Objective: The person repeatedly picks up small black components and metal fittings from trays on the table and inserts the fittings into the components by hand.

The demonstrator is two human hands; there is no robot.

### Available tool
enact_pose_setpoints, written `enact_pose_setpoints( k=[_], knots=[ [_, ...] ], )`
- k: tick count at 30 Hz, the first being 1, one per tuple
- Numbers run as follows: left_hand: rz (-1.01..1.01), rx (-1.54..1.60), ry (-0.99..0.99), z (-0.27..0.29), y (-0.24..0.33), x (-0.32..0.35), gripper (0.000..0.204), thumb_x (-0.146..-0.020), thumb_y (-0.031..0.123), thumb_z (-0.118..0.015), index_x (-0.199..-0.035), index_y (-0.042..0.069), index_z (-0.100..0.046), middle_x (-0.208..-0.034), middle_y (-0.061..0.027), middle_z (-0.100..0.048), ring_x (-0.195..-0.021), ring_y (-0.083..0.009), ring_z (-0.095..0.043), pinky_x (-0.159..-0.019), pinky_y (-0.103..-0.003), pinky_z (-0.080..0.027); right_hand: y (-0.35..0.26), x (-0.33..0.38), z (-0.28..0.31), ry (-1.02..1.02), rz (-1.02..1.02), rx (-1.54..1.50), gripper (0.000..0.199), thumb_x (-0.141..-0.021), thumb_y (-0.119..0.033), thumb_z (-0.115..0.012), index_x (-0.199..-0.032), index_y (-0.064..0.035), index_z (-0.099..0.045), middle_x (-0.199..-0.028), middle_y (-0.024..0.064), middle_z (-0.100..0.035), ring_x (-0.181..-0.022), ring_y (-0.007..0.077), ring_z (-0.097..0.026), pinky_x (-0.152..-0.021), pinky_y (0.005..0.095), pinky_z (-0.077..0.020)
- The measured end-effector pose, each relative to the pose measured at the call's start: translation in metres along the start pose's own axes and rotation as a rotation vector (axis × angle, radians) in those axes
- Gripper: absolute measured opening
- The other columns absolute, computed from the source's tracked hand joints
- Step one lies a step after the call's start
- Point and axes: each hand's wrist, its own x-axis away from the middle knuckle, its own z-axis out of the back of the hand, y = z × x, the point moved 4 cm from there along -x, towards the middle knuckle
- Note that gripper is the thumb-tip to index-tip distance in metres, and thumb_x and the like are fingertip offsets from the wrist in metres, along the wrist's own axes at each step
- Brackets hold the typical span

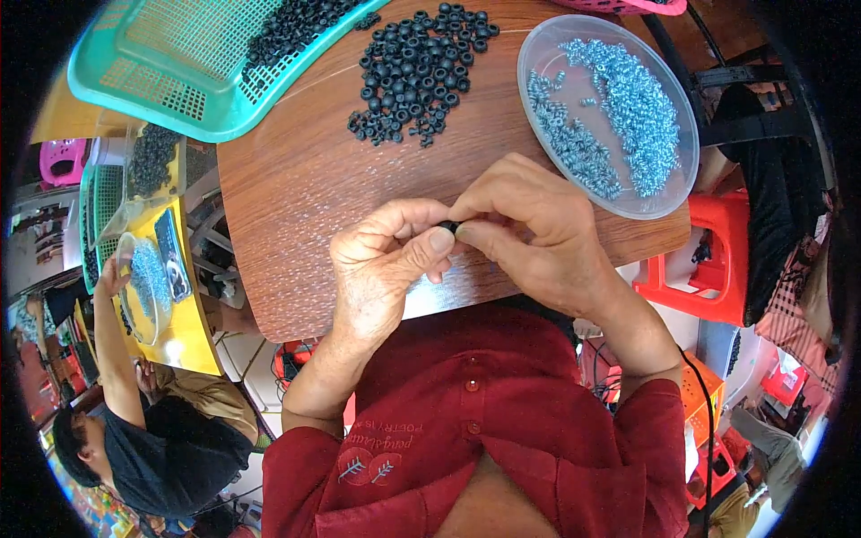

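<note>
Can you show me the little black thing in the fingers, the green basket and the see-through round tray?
Little black thing (449,227): head view, its uncovered middle.
Green basket (184,47): head view, its bare mesh.
See-through round tray (549,50): head view, bare part inside its rim.

Small black piece (450,228) between fingers (482,196)

Illumination is bright, with white glare at the near edge of the wooden table (287,206) and a smaller hotspot on the yellow table (199,327) at left. The left hand (372,260) and right hand (543,233) appear sharp. Fisheye distortion bends outer edges; the rim darkens to black with bluish fringing.
</note>
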Motion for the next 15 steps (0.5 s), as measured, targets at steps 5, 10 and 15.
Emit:
enact_pose_setpoints(
  k=[5, 10, 15],
  knots=[
    [-0.015, -0.084, -0.014, -0.001, 0.002, 0.0, 0.019, -0.085, 0.005, -0.066, -0.1, -0.006, -0.062, -0.079, -0.0092, -0.065, -0.061, -0.0084, -0.055, -0.055, -0.02, -0.045, 0.002, 0.0, 0.001, -0.062, 0.108, 0.024, 0.012, -0.07, 0.001, -0.07, -0.08, -0.002, -0.065, -0.073, 0.0054, -0.061, -0.069, 0.0204, -0.056, -0.06, 0.0295, -0.0431],
    [0.094, 0.067, -0.032, -0.003, -0.001, -0.004, 0.015, -0.084, 0.001, -0.065, -0.097, -0.006, -0.062, -0.076, -0.0102, -0.065, -0.056, -0.0084, -0.054, -0.049, -0.021, -0.044, -0.005, 0.004, 0.002, -0.01, 0.036, 0.089, 0.012, -0.071, 0.001, -0.069, -0.082, -0.0017, -0.065, -0.074, 0.0064, -0.061, -0.069, 0.0199, -0.056, -0.06, 0.0289, -0.0429],
    [0.132, 0.055, -0.015, -0.006, -0.006, -0.004, 0.013, -0.084, -0.003, -0.062, -0.096, -0.006, -0.062, -0.076, -0.0093, -0.065, -0.055, -0.0075, -0.053, -0.048, -0.02, -0.043, 0.001, 0.012, -0.001, 0.015, -0.045, 0.063, 0.014, -0.07, 0.003, -0.065, -0.082, -0.0029, -0.06, -0.075, 0.0092, -0.06, -0.072, 0.0294, -0.055, -0.063, 0.0379, -0.0442]
  ],
)
